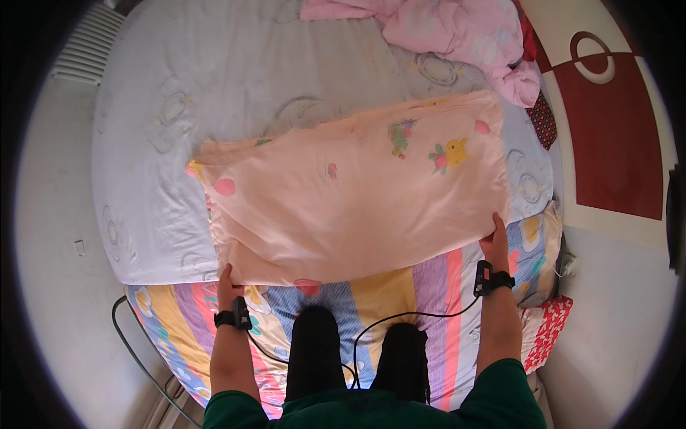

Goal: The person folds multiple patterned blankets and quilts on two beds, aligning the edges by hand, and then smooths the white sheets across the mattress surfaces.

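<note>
Spread out before me is a folded peach-coloured cloth (343,204), perhaps a bed cover, printed with a yellow bird, pink spots and plants. My left hand (229,287) grips its near left corner, thumb on top and the other fingers hidden beneath. At the near right corner, my right hand (494,244) pinches the edge in the same way. The cloth lies mostly flat over a pale grey patterned sheet (144,214), with soft creases towards the left. Its near edge overlaps a striped, colourful bedspread (380,295).
A crumpled pink cloth (455,32) lies at the far right, beside a red and cream headboard (616,134). A red-and-white patterned fabric (546,332) sits at the right. Cabled devices are strapped to both wrists. A dark metal rail (139,354) curves at the left, near a white wall (53,187).
</note>
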Tool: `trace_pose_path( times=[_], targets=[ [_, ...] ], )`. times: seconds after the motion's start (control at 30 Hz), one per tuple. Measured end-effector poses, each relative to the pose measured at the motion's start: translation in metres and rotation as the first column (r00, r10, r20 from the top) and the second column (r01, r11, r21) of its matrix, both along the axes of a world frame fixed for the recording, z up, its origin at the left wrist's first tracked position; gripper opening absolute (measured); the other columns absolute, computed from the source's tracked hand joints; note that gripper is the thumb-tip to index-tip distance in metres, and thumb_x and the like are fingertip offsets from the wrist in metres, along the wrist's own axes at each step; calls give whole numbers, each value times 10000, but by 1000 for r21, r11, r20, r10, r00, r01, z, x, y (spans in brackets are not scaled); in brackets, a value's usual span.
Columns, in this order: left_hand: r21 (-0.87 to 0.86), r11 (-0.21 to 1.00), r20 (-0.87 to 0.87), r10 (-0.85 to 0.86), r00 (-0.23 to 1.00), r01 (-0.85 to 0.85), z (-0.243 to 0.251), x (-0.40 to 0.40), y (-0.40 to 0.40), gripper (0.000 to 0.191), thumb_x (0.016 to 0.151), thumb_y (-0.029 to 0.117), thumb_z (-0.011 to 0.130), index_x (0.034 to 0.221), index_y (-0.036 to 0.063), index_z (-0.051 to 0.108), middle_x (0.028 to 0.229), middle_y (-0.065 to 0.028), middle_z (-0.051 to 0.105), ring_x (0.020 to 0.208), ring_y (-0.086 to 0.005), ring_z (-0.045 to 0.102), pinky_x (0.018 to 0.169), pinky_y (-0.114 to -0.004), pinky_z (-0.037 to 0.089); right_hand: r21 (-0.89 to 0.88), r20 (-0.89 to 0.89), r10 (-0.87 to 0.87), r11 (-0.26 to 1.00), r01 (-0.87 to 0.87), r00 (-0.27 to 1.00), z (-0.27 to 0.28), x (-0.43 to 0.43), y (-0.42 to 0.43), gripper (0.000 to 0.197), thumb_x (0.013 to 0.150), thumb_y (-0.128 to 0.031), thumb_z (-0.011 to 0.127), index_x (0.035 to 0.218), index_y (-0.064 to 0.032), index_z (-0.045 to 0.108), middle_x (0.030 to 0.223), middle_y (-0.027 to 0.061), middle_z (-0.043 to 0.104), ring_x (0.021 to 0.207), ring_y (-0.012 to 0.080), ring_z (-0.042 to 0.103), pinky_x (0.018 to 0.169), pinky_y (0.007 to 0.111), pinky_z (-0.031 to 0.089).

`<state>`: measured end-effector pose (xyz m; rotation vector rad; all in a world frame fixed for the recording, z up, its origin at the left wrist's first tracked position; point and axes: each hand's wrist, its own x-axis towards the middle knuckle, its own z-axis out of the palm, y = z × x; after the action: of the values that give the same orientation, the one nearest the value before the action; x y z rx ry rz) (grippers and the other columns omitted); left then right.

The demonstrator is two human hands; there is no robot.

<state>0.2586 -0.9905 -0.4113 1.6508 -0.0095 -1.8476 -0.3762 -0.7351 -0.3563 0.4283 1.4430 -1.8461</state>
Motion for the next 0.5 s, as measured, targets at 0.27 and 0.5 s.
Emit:
trace_pose_path(
  times=[0.27,0.5],
  targets=[
    [-599,797,151,11,989,83,208,-53,-120,342,762,144,523,1029,-49,430,981,-143,513,907,-226,509,780,-325,425,-151,-246,50,985,-89,968,150,-70,-61,330,735,-117,496,1027,25,438,1014,124,499,949,226,479,819,316,393],
    [-652,732,271,-19,962,198,263,-47,-55,382,782,115,473,1128,-7,367,1071,-132,462,950,-222,487,806,-338,422,-68,-327,25,996,-51,945,213,-53,6,404,734,-107,467,1089,60,370,1076,137,456,997,222,449,838,323,383]
  ],
)
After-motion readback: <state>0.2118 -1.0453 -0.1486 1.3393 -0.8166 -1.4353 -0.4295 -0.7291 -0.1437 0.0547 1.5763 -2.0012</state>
